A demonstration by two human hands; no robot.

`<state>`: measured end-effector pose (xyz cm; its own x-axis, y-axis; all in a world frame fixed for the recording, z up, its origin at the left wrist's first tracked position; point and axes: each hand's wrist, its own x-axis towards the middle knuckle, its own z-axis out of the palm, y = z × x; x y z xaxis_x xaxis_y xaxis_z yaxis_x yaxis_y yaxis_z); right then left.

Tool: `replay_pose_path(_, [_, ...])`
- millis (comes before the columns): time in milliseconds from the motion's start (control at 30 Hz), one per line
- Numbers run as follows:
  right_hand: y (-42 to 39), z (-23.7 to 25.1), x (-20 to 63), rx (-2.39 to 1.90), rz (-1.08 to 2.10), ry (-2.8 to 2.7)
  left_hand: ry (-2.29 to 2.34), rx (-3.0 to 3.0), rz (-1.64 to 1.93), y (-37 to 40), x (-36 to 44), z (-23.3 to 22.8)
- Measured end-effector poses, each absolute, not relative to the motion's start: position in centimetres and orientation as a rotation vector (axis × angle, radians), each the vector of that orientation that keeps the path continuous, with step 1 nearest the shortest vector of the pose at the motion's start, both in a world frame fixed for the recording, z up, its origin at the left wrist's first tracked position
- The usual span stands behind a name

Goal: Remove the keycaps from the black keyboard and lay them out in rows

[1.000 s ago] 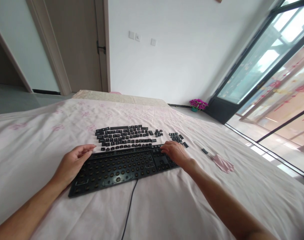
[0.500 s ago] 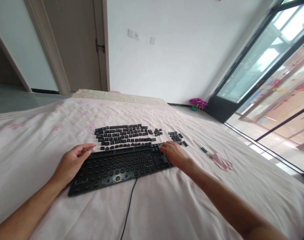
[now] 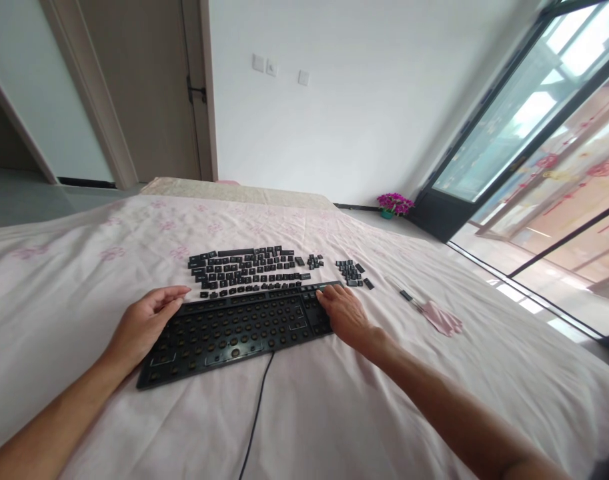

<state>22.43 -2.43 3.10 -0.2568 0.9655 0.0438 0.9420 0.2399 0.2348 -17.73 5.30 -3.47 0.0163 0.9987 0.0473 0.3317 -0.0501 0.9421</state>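
head view: the stripped keyboard [image 3: 239,328] lies on the pink sheet [image 3: 334,413], removed keycaps [image 3: 249,270] in rows just beyond it. left hand [image 3: 144,325] remains at the left end, fingers loosely spread. right hand [image 3: 345,315], fingers together, has slid leftward along the right end.
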Motion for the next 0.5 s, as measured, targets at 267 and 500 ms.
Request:
replay_pose_path(267, [-0.6,3.8,25.9,2.152,0.052,2.513,1.441,1.508,1.056,5.5,-17.7,-3.4])
replay_pose_path(500, [4.9,3.1,29.1,2.473,0.185,2.282,1.437,1.504,1.085,5.4,-17.7,-3.3])
